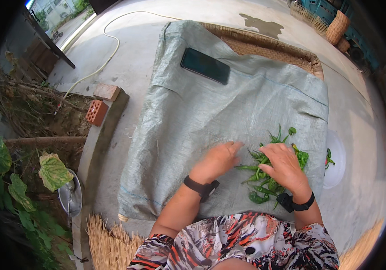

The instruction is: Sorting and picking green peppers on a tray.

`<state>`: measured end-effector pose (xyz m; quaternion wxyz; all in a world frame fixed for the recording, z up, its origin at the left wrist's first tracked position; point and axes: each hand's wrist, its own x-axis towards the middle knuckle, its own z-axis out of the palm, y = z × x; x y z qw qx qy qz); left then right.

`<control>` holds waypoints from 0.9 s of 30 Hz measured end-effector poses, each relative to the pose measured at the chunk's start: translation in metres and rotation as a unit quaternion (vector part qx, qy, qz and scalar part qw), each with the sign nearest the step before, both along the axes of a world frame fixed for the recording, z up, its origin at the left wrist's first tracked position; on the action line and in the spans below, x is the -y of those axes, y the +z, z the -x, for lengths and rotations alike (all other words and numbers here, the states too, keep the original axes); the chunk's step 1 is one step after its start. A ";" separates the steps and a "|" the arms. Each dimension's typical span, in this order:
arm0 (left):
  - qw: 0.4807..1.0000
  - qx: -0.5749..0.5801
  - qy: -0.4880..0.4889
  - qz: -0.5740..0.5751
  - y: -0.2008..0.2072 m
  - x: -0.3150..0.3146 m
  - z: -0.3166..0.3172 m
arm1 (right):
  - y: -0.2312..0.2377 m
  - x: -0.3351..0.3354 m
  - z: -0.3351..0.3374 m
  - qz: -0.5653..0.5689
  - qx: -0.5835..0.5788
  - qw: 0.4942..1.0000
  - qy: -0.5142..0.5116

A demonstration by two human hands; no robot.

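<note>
A pile of long green chili peppers (259, 198) lies on a grey-green woven sack (179, 121), toward its near right corner. Over the pile is my right hand (285, 164), its thumb apart from the fingers and nothing seen in its grasp. My left hand (217, 159) hovers or rests just left of the peppers, fingers stretched toward them and slightly blurred; it holds nothing that I can see. Whether the right fingertips touch a pepper is hard to make out. Both wrists wear dark bands.
A dark phone (205, 66) lies on the sack's far part. Under the sack shows a woven bamboo tray (269, 44). Right of it, a white plate (336, 168) with a few peppers sits on the concrete. Bricks (97, 112), a hose (114, 49) and leafy plants are at left.
</note>
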<state>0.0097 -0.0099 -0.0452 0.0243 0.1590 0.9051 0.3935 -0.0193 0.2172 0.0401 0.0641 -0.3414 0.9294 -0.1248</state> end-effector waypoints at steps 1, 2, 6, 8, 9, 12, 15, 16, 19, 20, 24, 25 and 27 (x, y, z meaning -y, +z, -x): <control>1.000 0.003 0.000 0.002 0.002 -0.002 -0.002 | -0.006 -0.013 -0.005 0.006 -0.003 1.000 0.012; 0.999 0.035 -0.027 0.012 0.008 -0.006 -0.004 | -0.008 -0.022 -0.011 0.011 -0.007 1.000 0.021; 0.992 0.067 -0.105 0.034 0.014 -0.015 -0.006 | -0.016 -0.026 -0.023 0.028 -0.034 0.999 -0.003; 0.992 0.069 -0.105 0.028 0.015 -0.015 -0.007 | -0.016 -0.026 -0.026 0.040 -0.043 0.998 -0.002; 0.992 0.068 -0.105 0.021 0.015 -0.013 -0.007 | -0.013 -0.025 -0.026 0.039 -0.019 0.999 -0.019; 0.990 0.080 -0.117 -0.006 0.015 -0.007 -0.007 | -0.006 -0.029 -0.022 0.041 0.011 0.999 -0.024; 0.987 0.088 -0.131 -0.040 0.027 -0.008 -0.006 | 0.003 -0.024 -0.025 0.098 0.020 0.995 -0.021; 0.987 0.089 -0.129 -0.039 0.035 -0.009 -0.007 | 0.006 -0.021 -0.028 0.151 0.023 0.988 -0.031; 0.980 0.127 -0.095 -0.125 0.050 -0.015 -0.005 | 0.003 -0.014 -0.033 0.250 0.066 0.966 -0.025; 0.973 0.088 -0.143 -0.159 0.044 -0.014 -0.003 | 0.001 -0.010 -0.035 0.320 0.117 0.939 -0.038; 0.955 0.130 -0.209 -0.166 0.035 -0.012 -0.002 | -0.007 0.001 -0.031 0.400 0.113 0.907 -0.060; 0.955 0.130 -0.210 -0.166 0.035 -0.012 -0.001 | -0.007 0.002 -0.030 0.421 0.176 0.884 -0.102; 0.942 0.150 -0.174 -0.246 0.041 -0.016 -0.003 | -0.007 0.000 -0.027 0.428 0.198 0.875 -0.113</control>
